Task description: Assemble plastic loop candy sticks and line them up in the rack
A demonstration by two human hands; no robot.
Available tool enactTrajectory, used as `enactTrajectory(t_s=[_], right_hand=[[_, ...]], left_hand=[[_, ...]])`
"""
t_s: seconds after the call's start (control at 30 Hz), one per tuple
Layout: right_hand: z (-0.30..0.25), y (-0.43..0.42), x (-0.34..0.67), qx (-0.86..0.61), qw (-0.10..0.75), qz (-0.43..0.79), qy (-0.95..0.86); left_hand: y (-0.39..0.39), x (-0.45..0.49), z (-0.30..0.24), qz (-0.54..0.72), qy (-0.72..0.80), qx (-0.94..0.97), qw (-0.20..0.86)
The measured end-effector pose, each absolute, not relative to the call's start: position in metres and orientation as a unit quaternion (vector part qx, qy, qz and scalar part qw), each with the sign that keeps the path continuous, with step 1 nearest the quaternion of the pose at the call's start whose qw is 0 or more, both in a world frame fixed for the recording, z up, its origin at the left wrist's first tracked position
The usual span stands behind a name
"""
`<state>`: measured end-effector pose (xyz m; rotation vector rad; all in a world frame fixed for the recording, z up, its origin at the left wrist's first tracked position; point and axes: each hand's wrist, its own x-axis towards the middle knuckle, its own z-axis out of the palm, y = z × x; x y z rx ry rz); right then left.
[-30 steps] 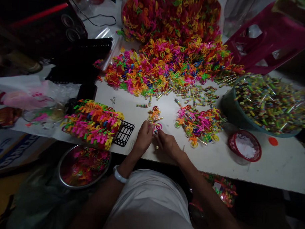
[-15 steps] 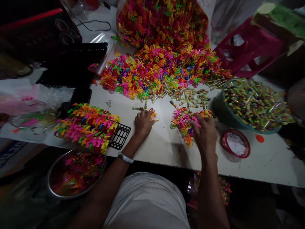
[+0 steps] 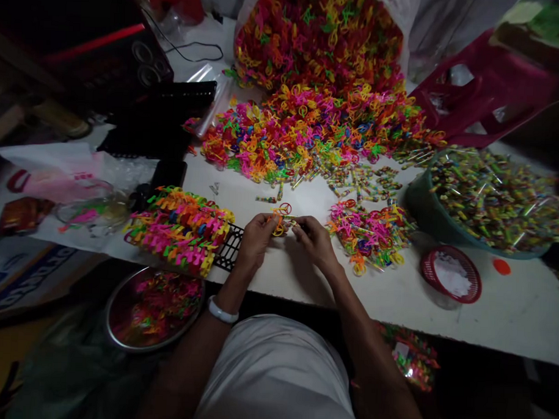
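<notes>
Close together over the white table, both hands are closed. My left hand (image 3: 254, 240) pinches a small orange plastic toy piece (image 3: 278, 225), beside which a red wheel-shaped ring (image 3: 285, 208) shows. The fingertips of my right hand (image 3: 319, 240) grip the end of a thin, small tube (image 3: 289, 219) that reaches toward the left fingers. How the tube and the orange piece meet is too small to tell. To the right of my right hand lies a small heap of finished-looking colourful toy pieces (image 3: 368, 234) with tubes among them.
A big pile of plastic pieces (image 3: 310, 122) spills from a white sack at the back. A teal tub (image 3: 421, 205) of tubes and a red basket (image 3: 428, 266) stand right. Left is a black rack (image 3: 230, 247) loaded with pieces; a metal bowl (image 3: 113, 326) sits below the table edge.
My right hand has left the heap on the right and come over to my left hand. The small piece in my left hand is now lifted between both hands. The view has shifted slightly.
</notes>
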<state>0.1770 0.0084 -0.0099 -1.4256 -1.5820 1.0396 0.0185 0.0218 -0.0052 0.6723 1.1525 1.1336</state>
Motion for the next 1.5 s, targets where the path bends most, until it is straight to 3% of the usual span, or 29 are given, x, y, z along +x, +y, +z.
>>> enactTrajectory(t_s=[0.3, 0.67, 1.03, 1.33, 1.4, 1.5], right_hand=[[-0.011, -0.005, 0.169, -0.572, 0.447, 0.431, -0.537], [-0.004, -0.007, 0.172, -0.572, 0.448, 0.461, -0.509], [-0.015, -0.012, 0.167, -0.579, 0.384, 0.439, -0.570], [-0.013, -0.031, 0.187, -0.578, 0.361, 0.429, -0.593], [0.003, -0.030, 0.218, -0.613, 0.377, 0.337, -0.607], [0.028, -0.024, 0.262, -0.691, 0.347, 0.071, -0.630]], left_hand=[[0.012, 0.040, -0.008, 0.511, 0.516, 0.310, 0.614], [0.005, 0.045, -0.012, 0.508, 0.527, 0.381, 0.565], [-0.001, 0.049, -0.025, 0.514, 0.556, 0.372, 0.537], [-0.013, 0.043, -0.013, 0.414, 0.560, 0.431, 0.574], [-0.004, 0.036, -0.008, 0.405, 0.550, 0.488, 0.543], [0.017, 0.021, -0.008, 0.444, 0.579, 0.531, 0.431]])
